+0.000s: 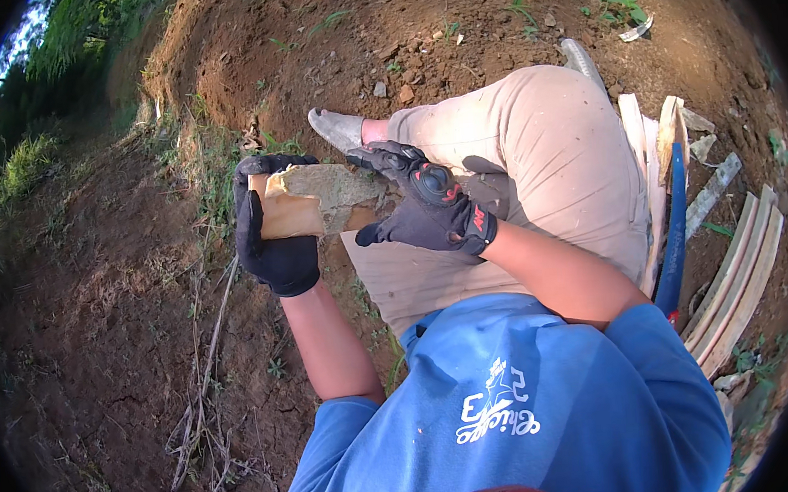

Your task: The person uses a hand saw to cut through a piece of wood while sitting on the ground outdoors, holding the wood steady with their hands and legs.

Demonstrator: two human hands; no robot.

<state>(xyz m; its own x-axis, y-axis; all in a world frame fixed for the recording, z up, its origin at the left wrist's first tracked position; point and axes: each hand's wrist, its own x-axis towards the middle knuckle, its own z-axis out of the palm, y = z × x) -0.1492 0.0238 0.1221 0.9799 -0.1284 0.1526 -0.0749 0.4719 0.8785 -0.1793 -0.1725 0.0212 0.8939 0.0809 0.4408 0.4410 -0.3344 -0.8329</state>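
Observation:
Both my hands wear dark gloves and are closed on a short, flat piece of wood (296, 213), held in front of my bent leg. Its left part is smooth and tan; toward the right it carries a rough, greyish, bark-like layer with a ragged edge. My left hand (275, 241) wraps its left end, fingers over the top and thumb side below. At the other end, my right hand (427, 202) grips it with fingers along the upper edge and thumb near the lower. The part under my right palm is hidden.
Beside my right hip lie a long blue tool or sheath (674, 226), pale split strips (652, 168) and several curved strips (735, 286). A dirt bank (451, 22) with stones rises ahead. Dry stems (204, 378) lie on the soil at left.

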